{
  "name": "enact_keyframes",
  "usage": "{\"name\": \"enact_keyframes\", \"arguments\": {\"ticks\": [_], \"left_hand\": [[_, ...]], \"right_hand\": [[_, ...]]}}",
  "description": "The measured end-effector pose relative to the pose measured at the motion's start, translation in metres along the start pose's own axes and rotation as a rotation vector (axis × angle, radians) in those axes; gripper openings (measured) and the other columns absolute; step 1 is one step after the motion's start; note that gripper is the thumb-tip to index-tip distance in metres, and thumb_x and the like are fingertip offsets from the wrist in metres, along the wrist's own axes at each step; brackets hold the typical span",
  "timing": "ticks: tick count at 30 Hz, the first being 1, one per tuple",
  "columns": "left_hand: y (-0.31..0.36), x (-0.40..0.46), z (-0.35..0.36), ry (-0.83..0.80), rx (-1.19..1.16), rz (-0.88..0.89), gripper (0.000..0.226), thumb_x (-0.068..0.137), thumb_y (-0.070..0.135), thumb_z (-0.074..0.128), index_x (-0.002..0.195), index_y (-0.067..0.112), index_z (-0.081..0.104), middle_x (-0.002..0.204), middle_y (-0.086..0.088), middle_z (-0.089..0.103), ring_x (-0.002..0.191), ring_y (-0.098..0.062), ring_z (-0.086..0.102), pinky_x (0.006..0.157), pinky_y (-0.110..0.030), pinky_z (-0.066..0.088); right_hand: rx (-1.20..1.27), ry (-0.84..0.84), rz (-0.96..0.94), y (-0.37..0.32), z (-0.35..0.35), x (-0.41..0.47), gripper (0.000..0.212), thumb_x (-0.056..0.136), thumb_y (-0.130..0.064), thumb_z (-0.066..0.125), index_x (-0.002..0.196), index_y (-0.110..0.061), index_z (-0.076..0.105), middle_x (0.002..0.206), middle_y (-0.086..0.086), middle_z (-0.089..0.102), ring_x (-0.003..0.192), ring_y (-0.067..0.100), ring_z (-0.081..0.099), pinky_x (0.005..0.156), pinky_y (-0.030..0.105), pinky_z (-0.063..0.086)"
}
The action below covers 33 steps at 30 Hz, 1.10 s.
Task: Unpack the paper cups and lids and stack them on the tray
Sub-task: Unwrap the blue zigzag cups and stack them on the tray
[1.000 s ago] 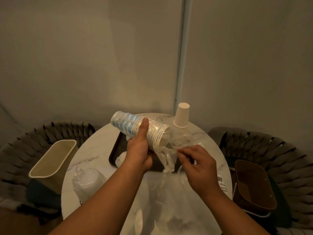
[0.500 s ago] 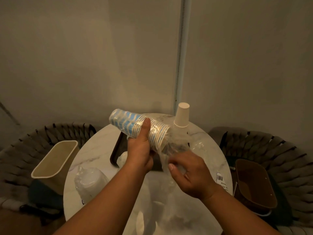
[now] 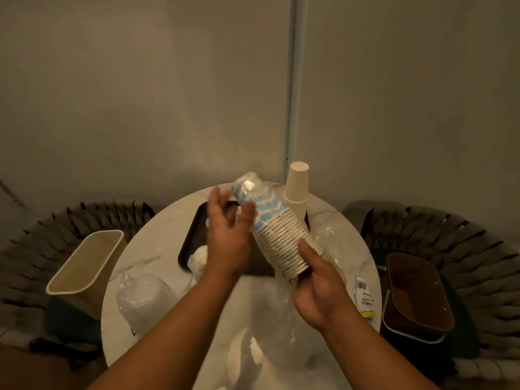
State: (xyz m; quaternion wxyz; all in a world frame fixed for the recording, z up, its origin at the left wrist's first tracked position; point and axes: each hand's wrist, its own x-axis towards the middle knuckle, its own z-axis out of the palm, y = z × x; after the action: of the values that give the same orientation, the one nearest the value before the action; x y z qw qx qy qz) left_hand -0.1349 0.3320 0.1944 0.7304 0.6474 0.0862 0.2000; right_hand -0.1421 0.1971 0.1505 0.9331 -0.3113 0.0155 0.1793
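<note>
Head view. A round marble table [image 3: 157, 250] stands against a plain wall, with a woven chair on either side.

Left hand [image 3: 228, 237]: raised over the table, palm turned toward the cup stack. The fingers are spread and only loosely curved; the thumb tip lies at the side of the stack, near its upper part. The hand encloses nothing; the grip is released.

Right hand [image 3: 319, 288]: below and to the right of the left hand. The thumb presses on the side of the stack near its wide, open end, and the palm and fingers cup the stack from beneath. This hand grips the stack.

Cup stack [image 3: 277, 235]: a nested sleeve of blue-and-white paper cups, held in the air above the table and tilted, with the closed end up and to the left and the rims down and to the right. Clear plastic wrap [image 3: 249, 182] covers the upper end; loose wrap hangs below the rims over the table.

Tray [image 3: 191, 240]: dark, lying on the far half of the table, partly hidden behind both hands. A short upside-down stack of plain cups [image 3: 296, 190] stands at its far right part.

Bag of lids [image 3: 143, 299]: clear plastic, lying on the near left of the table.

A beige bin [image 3: 84, 266] sits on the left chair; a brown bin [image 3: 419, 291] sits on the right chair.
</note>
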Motion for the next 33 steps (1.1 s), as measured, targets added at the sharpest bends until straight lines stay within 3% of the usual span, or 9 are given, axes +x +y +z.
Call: {"name": "enact_keyframes", "arguments": {"ticks": [4,7,9,12,17,22,24,28,33], "left_hand": [[0.004,0.018,-0.025,-0.066,0.244,0.145,0.033,0.090,0.030,0.064,0.119,0.016,0.066,0.120,0.001,0.067,0.111,-0.009,0.063,0.092,-0.027,0.054],[0.001,0.024,-0.031,0.006,0.378,0.182,0.009,0.088,0.014,0.070,0.094,0.022,0.071,0.092,0.003,0.072,0.086,-0.006,0.068,0.080,-0.026,0.057],[0.000,0.026,-0.032,0.068,0.371,0.196,0.020,0.086,0.013,0.072,0.087,0.030,0.063,0.084,0.002,0.070,0.078,-0.010,0.068,0.071,-0.027,0.056],[-0.001,0.029,-0.034,0.064,0.384,0.186,0.019,0.094,0.016,0.062,0.090,0.034,0.059,0.082,0.002,0.068,0.072,-0.013,0.066,0.066,-0.031,0.055],[0.003,0.031,-0.025,0.027,0.604,0.339,0.010,0.101,0.021,0.047,0.101,0.025,0.056,0.075,0.011,0.058,0.065,0.000,0.053,0.064,-0.026,0.043],[0.030,0.041,-0.020,0.046,0.593,0.457,0.012,0.093,0.037,0.062,0.088,0.027,0.058,0.062,0.008,0.051,0.053,-0.004,0.046,0.056,-0.025,0.041],[0.040,0.043,-0.023,0.012,0.638,0.399,0.018,0.086,0.044,0.069,0.089,0.028,0.060,0.065,0.006,0.052,0.052,-0.004,0.044,0.053,-0.020,0.040],[0.038,0.042,-0.035,-0.305,0.992,0.093,0.063,0.054,0.072,0.075,0.106,0.037,0.063,0.091,0.016,0.064,0.084,0.003,0.059,0.071,-0.018,0.043],[0.000,0.020,-0.025,-0.714,1.180,-0.115,0.077,0.060,0.059,0.083,0.129,0.036,0.056,0.113,0.014,0.061,0.097,-0.001,0.057,0.084,-0.015,0.040]], "right_hand": [[0.032,0.018,0.077,0.000,-0.016,0.002,0.096,0.040,-0.033,0.097,0.126,-0.010,0.059,0.124,0.018,0.064,0.112,0.031,0.063,0.090,0.039,0.055],[0.064,0.028,0.115,0.002,-0.023,-0.001,0.071,0.056,-0.032,0.090,0.117,-0.009,0.064,0.115,0.018,0.069,0.098,0.028,0.070,0.072,0.034,0.060],[0.057,0.032,0.140,0.004,-0.027,-0.002,0.059,0.065,-0.036,0.082,0.115,-0.011,0.066,0.113,0.016,0.070,0.096,0.026,0.071,0.067,0.032,0.059],[0.002,0.014,0.160,0.009,-0.037,-0.001,0.095,0.044,-0.044,0.095,0.126,-0.010,0.061,0.126,0.019,0.063,0.109,0.029,0.065,0.076,0.035,0.058],[0.068,-0.048,0.226,0.020,-0.056,0.001,0.102,0.041,-0.036,0.098,0.130,-0.006,0.056,0.130,0.023,0.058,0.108,0.033,0.065,0.077,0.040,0.058],[0.102,0.012,0.285,0.026,-0.076,0.005,0.104,0.040,-0.023,0.098,0.132,-0.002,0.054,0.127,0.027,0.059,0.106,0.037,0.065,0.092,0.047,0.052],[0.056,0.081,0.295,0.027,-0.089,0.005,0.107,0.040,-0.027,0.098,0.133,-0.001,0.053,0.121,0.026,0.062,0.098,0.036,0.068,0.084,0.043,0.057],[0.098,0.066,0.427,0.021,-0.102,0.002,0.084,0.040,-0.018,0.099,0.114,0.004,0.066,0.104,0.026,0.068,0.086,0.036,0.071,0.068,0.044,0.059],[0.205,0.098,0.347,0.031,-0.103,0.003,0.075,0.020,-0.015,0.099,0.089,0.005,0.076,0.089,0.027,0.070,0.072,0.034,0.072,0.057,0.040,0.060]]}}
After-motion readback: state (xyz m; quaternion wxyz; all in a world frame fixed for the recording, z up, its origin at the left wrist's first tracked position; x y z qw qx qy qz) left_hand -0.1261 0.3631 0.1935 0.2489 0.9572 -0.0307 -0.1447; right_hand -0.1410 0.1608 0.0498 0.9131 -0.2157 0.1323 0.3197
